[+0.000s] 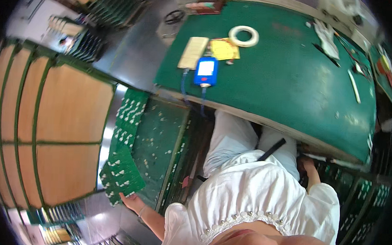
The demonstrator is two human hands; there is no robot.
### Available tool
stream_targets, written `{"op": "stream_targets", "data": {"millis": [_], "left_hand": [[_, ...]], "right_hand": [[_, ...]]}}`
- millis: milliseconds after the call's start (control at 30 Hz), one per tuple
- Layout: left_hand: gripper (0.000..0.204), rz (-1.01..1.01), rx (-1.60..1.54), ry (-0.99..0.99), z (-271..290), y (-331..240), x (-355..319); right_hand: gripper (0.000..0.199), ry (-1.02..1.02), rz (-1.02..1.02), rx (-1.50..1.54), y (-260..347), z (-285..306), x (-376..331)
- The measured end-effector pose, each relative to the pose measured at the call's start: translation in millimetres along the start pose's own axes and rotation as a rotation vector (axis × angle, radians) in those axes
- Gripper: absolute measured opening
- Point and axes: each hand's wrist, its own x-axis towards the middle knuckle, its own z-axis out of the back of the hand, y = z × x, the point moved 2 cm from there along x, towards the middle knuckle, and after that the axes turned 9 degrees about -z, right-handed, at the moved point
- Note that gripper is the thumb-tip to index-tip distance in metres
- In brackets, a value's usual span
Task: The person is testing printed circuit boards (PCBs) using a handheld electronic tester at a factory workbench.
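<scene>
My left hand (133, 202) grips the lower edge of a green circuit board panel (124, 172) dotted with white parts. The panel lies tilted over the left end of a dark green tray-like surface (160, 134). Just beyond it, further panels (131, 114) with rows of white parts overlap in a line. My right hand (308, 166) hangs low at my right side, close to the table's front corner and a dark rack (365, 198) holding boards. Its fingers are dark and partly hidden, so what they touch cannot be made out.
On the green-topped table (278, 78) sit a blue device (206, 71) with a lit screen and cables, a cream block (193, 52), yellow paper (225, 49), a white tape roll (244, 36), a white glove (327, 39) and hand tools. Wooden panels in a green frame (76, 89) stand left.
</scene>
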Motion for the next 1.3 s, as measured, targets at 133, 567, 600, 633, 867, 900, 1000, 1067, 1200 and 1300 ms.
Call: {"op": "stream_targets", "data": {"millis": [133, 567, 600, 633, 867, 900, 1000, 1067, 1200, 1300], "left_hand": [[0.032, -0.159, 0.082, 0.112, -161, -31, -70], [0.034, 0.938, -0.222, 1.105, -469, 62, -301], [0.035, 0.969, -0.221, 1.142, -473, 72, -320], [0.035, 1.005, -0.221, 1.181, -476, 86, -337], [0.029, 0.967, -0.118, 1.148, -455, 135, -406], [0.029, 0.971, -0.118, 1.147, -451, 138, -411], [0.024, 1.020, -0.141, 1.231, -443, 127, -427], [0.024, 1.056, -0.128, 1.248, -442, 126, -426], [0.043, 1.232, -0.222, 1.368, -431, 132, -421], [0.064, 1.388, -0.328, 1.406, -429, 131, -421]], "right_hand": [[0.020, 0.178, 0.046, 0.128, 126, 102, -84], [0.040, 0.492, 0.382, 1.171, 356, 225, -177], [0.040, 0.484, 0.382, 1.181, 360, 223, -174], [0.046, 0.418, 0.381, 1.248, 361, 222, -167], [0.056, 0.277, 0.165, 1.529, 350, 214, -128], [0.056, 0.276, 0.162, 1.527, 350, 216, -124], [0.049, 0.214, 0.043, 1.501, 340, 221, -105], [0.048, 0.198, 0.025, 1.424, 340, 234, -98], [0.043, 0.199, 0.052, 1.312, 328, 256, -72], [0.043, 0.194, 0.061, 1.274, 325, 275, -59]]}}
